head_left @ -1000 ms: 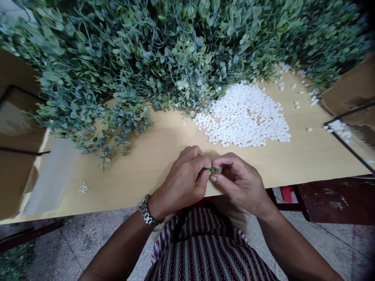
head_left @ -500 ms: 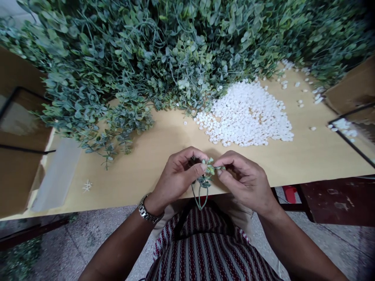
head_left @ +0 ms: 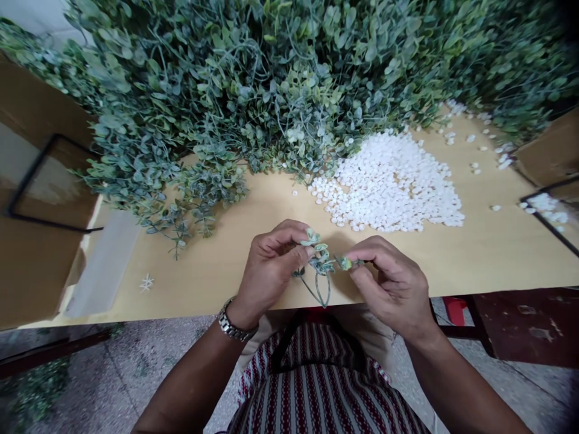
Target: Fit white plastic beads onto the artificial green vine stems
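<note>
Close to the table's front edge, my left hand [head_left: 274, 263] pinches an artificial leaf sprig [head_left: 320, 258] between thumb and fingers. A thin green stem hangs from it in a loop. To its right, my right hand [head_left: 393, 283] is closed in a pinch on a small leafy stem tip [head_left: 345, 263], apart from my left fingertips. Whether the two pieces are joined I cannot tell. Beyond my hands lies a heap of small white beads [head_left: 393, 187], ring-like in shape.
A large mass of artificial greenery [head_left: 253, 84] covers the back of the table [head_left: 271, 202]. Cardboard boxes [head_left: 36, 253] stand at both sides, with black wire frames. A small white star-shaped piece [head_left: 146, 282] lies at left. A dark red stool [head_left: 529, 325] is below right.
My hands have moved apart, the right one going rightward with the small stem tip. The leaves in my left fingers have turned, and the view has shifted slightly.
</note>
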`<move>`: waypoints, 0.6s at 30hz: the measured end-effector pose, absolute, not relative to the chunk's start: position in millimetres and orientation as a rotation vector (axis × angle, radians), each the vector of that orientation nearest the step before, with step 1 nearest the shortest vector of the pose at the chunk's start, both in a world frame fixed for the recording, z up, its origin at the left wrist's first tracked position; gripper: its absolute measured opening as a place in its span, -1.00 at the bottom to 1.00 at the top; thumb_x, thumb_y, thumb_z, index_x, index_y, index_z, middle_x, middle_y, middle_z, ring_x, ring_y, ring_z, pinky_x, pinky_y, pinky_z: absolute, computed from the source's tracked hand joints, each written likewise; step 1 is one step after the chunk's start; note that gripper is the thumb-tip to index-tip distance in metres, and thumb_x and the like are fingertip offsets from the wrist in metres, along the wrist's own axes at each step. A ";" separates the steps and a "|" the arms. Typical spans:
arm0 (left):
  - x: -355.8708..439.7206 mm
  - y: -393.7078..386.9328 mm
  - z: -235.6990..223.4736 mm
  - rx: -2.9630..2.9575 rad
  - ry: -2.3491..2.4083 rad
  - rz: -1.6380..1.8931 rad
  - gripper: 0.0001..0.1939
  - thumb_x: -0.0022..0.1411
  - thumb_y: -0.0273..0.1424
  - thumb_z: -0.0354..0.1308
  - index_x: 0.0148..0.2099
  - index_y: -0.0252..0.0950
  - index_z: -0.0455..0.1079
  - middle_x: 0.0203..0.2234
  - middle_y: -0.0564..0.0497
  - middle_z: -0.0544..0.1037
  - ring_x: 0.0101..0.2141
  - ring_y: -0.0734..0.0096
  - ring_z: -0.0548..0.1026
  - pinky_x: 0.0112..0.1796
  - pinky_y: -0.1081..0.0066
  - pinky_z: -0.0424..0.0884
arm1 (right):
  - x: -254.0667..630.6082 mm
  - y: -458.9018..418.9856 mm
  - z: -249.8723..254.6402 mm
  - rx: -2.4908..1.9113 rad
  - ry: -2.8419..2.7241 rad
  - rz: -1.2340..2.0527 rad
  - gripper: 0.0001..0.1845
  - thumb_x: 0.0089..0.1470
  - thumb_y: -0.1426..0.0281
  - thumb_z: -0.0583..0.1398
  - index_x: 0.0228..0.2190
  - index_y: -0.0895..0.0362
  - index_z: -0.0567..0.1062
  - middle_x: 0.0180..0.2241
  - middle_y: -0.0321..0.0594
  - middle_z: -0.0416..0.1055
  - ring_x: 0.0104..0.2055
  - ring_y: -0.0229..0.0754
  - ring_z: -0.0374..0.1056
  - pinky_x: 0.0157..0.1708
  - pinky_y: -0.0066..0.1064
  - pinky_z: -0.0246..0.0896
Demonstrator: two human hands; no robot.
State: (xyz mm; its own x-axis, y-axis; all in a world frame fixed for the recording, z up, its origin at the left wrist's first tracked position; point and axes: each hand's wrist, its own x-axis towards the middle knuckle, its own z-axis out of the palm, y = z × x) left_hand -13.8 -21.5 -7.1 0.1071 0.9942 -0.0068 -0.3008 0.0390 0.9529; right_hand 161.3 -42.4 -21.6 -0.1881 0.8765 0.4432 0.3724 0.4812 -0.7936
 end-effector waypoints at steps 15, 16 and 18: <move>-11.2 -36.9 11.3 1.890 0.747 1.091 -0.87 0.16 -0.41 0.11 -0.41 -0.21 0.46 -0.09 -0.11 0.43 0.00 0.15 0.35 0.05 0.03 0.23 | 151.7 -29.0 -8.7 -1.065 -1.914 0.872 -0.82 0.01 0.61 0.09 -0.41 0.11 0.41 -0.43 -0.25 0.39 -0.37 -0.20 0.36 -0.40 -0.39 0.25; -10.9 -37.4 12.5 1.871 0.704 1.079 -0.86 0.17 -0.40 0.10 -0.41 -0.21 0.45 -0.13 -0.11 0.47 -0.06 0.17 0.40 0.05 0.03 0.23 | 151.6 -27.6 -9.1 -1.060 -1.936 0.866 -0.83 0.00 0.61 0.10 -0.43 0.11 0.40 -0.44 -0.25 0.38 -0.37 -0.20 0.35 -0.40 -0.39 0.25; -10.3 -37.3 12.0 1.740 0.649 1.072 -0.87 0.18 -0.41 0.10 -0.40 -0.22 0.43 -0.29 -0.07 0.53 -0.22 0.26 0.49 0.05 0.07 0.26 | 151.3 -25.9 -10.9 -1.058 -2.005 0.833 -0.85 0.01 0.59 0.11 -0.44 0.12 0.40 -0.46 -0.25 0.36 -0.38 -0.19 0.33 -0.42 -0.39 0.23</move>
